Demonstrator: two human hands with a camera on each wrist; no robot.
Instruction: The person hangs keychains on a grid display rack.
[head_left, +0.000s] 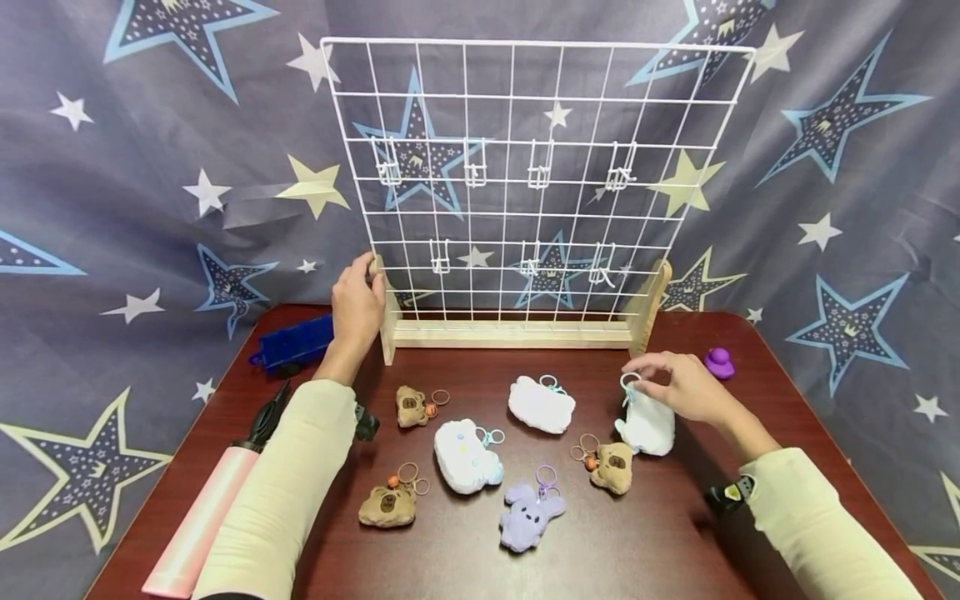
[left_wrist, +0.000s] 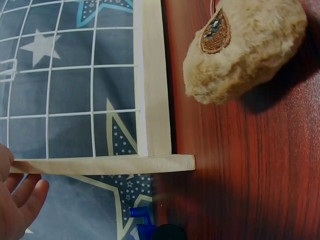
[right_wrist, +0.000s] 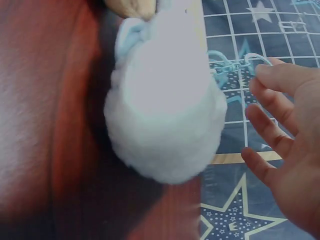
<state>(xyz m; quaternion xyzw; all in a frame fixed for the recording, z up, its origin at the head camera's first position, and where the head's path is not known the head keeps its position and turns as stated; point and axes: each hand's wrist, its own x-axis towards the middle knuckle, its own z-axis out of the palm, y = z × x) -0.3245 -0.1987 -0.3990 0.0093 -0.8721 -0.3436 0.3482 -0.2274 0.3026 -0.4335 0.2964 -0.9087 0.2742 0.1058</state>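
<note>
My right hand [head_left: 678, 383] pinches the pale blue ring [head_left: 630, 379] of a white plush keychain [head_left: 649, 423] between thumb and index finger. In the right wrist view the ring [right_wrist: 257, 59] lies at the fingertips, the other fingers spread, and the fluffy white body [right_wrist: 165, 110] hangs beside them. At the rack's left side, my left hand [head_left: 357, 302] holds the top of the wooden side post [head_left: 386, 325]. The left wrist view shows its fingers [left_wrist: 34, 200] against the end of that post [left_wrist: 100, 165]. The white wire grid rack [head_left: 513, 217] stands upright, with several hooks [head_left: 538, 175] on it.
Brown bear keychains [head_left: 388, 506], two more white plush keychains [head_left: 542, 405] and a purple bunny keychain [head_left: 527, 517] lie on the table [head_left: 600, 558]. A purple duck [head_left: 718, 363] sits far right. Left are a blue toy wagon [head_left: 296, 343] and a pink cylinder [head_left: 202, 521].
</note>
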